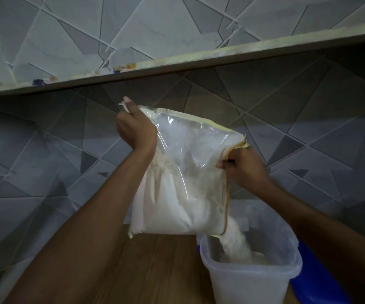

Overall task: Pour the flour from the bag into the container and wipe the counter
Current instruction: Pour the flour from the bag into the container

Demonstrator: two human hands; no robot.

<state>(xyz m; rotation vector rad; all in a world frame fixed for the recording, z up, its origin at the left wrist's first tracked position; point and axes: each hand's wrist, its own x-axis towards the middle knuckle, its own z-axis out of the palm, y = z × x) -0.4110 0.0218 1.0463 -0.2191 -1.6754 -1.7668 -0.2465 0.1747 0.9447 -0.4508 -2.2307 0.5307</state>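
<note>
Pouring: flour stream (235, 240) falling from bag (183, 183) into container (251, 275), near right | left hand (136, 128) clamped on top corner, right hand (246, 167) pinching mouth edge | risk: heavy bag sags, mouth drifts past left rim, flour hits counter (166, 270).

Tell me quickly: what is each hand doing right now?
Left hand: closed, holding the upper corner of the flour bag.
Right hand: closed, holding the bag's open edge.
</note>
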